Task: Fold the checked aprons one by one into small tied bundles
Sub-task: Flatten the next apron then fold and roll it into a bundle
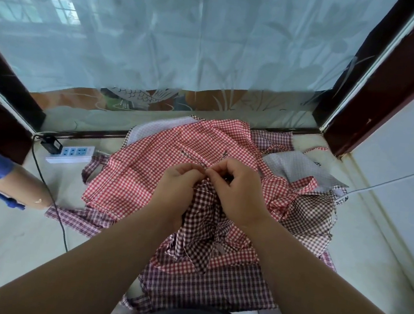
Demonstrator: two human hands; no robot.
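The left hand (pixel 179 182) and the right hand (pixel 239 194) each pinch the thin tie (pixel 194 158) of the brown checked apron (pixel 202 221), which is bunched under them, over the red checked apron (pixel 147 170). The cloth seems soft and light; hold the tie close to the bunch.

Single head camera, wide-angle, facing forward and down.
Close above the left hand (pixel 179 183) and right hand (pixel 240 188) at frame centre, aprons (pixel 136 174) beneath, curtain (pixel 189 37) across the top.
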